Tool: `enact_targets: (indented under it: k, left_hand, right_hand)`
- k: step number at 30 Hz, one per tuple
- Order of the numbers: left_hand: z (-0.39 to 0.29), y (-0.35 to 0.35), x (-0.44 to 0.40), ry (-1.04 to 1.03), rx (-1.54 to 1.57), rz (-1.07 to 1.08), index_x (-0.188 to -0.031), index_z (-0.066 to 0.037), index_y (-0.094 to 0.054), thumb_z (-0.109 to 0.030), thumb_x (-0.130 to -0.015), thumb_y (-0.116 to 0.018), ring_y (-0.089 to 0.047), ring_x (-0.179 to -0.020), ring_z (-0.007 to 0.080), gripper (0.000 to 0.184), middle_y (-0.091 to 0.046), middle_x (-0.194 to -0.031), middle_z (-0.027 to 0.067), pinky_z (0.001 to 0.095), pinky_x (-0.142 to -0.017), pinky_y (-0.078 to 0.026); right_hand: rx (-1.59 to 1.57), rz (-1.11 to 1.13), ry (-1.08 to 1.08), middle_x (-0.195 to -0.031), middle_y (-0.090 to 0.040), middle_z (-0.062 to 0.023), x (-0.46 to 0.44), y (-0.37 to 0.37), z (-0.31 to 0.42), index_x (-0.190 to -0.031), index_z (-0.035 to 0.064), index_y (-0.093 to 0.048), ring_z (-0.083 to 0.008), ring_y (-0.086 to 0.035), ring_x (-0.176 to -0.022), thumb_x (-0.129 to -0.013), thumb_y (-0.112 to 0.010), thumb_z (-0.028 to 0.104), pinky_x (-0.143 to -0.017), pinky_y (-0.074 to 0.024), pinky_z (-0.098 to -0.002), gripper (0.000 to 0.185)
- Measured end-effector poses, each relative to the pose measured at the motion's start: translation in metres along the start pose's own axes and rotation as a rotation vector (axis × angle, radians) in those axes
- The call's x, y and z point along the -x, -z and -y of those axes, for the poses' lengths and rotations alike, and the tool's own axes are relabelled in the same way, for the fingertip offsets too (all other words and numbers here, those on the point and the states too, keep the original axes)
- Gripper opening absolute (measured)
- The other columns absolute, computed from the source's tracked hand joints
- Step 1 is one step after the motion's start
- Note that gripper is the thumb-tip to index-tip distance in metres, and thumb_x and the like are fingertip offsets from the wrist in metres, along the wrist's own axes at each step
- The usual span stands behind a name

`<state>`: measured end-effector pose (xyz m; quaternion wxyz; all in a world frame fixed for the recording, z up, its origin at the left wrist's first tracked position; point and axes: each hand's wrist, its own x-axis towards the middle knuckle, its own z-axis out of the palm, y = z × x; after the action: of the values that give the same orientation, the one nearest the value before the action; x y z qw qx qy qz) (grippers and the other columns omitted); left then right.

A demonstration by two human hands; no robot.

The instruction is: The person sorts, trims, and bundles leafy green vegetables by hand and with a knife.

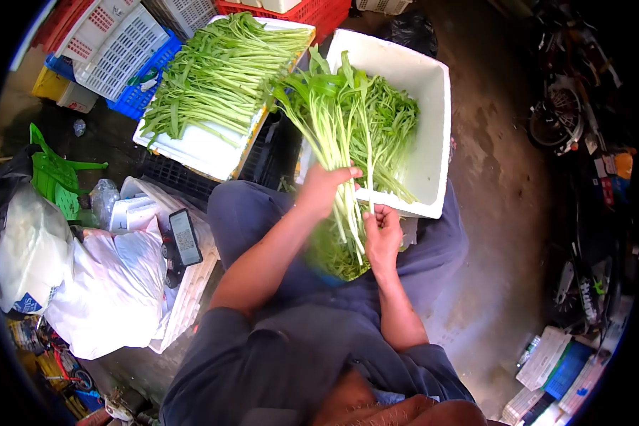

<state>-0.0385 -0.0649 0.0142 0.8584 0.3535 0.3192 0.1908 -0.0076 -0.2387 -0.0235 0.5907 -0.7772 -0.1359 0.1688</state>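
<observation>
My left hand [321, 190] is wrapped round a bunch of green leafy stalks [326, 135], leaves pointing away from me, pale stem ends toward my lap. Beside it on the right, my right hand [384, 231] pinches the lower end of a single stalk [370, 170]. Both hands are over the near edge of a white foam box [433, 128], which holds more greens [394, 117]. To the left, stalks [213, 74] lie in a layer on a white foam lid [192, 156]. Under my hands, loose leafy pieces [337, 252] sit between my legs.
Plastic crates [117, 60] are stacked at the upper left. A green plastic object [53, 170], a white bag [113, 291] and a phone [184, 238] are at the left. Bicycle parts [557, 117] stand at the far right, with more crates [568, 369] at the lower right.
</observation>
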Motion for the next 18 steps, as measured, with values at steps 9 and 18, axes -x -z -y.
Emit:
enact_targets:
  k: [9,18]
  left_hand:
    - [0.009,0.008,-0.007,-0.044,-0.057,0.100,-0.118,0.003,-0.064,0.003,-0.082,-0.073,-0.068,-0.086,0.0208,0.037,-0.071,-0.102,0.0115,0.0342,-0.079,-0.056]
    - [0.006,0.016,-0.012,0.094,-0.096,0.196,-0.109,0.009,-0.068,-0.001,-0.082,-0.072,-0.071,-0.089,0.0240,0.029,-0.073,-0.098,0.0175,0.0344,-0.079,-0.057]
  right_hand:
    - [0.444,0.081,0.401,-0.090,-0.067,-0.0149,0.009,0.001,0.020,-0.118,0.0008,-0.064,-0.0233,-0.064,-0.073,-0.087,-0.070,0.004,-0.069,-0.0526,-0.0349,0.032]
    - [0.076,0.257,0.191,-0.100,-0.062,-0.0073,-0.011,0.028,0.044,-0.121,-0.0037,-0.061,-0.0116,-0.057,-0.079,-0.088,-0.070,0.006,-0.074,-0.0487,-0.0259,0.036]
